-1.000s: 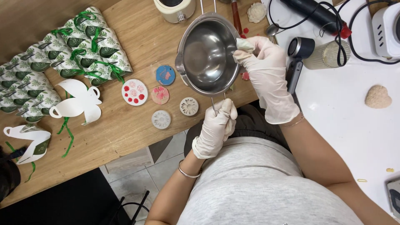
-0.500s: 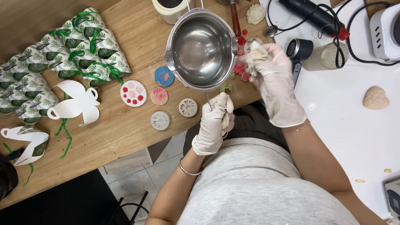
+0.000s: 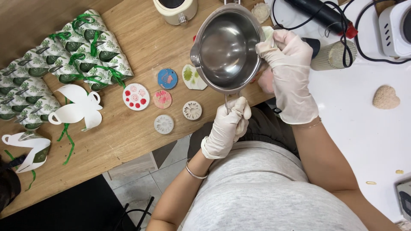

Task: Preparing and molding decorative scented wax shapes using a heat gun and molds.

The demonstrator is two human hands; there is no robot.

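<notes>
Gloved left hand [image 3: 227, 126] grips the wire handle of the polished steel pot [image 3: 225, 47]; gloved right hand [image 3: 287, 72] clasps its rounded right rim.

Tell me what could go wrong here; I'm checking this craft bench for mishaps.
The left hand holds the steel pot by its thin wire handle alone, so it could tip while the right hand wipes its rim. The pot hangs just above the small round discs and could knock them. Black cables lie close behind the right hand and may snag.
</notes>
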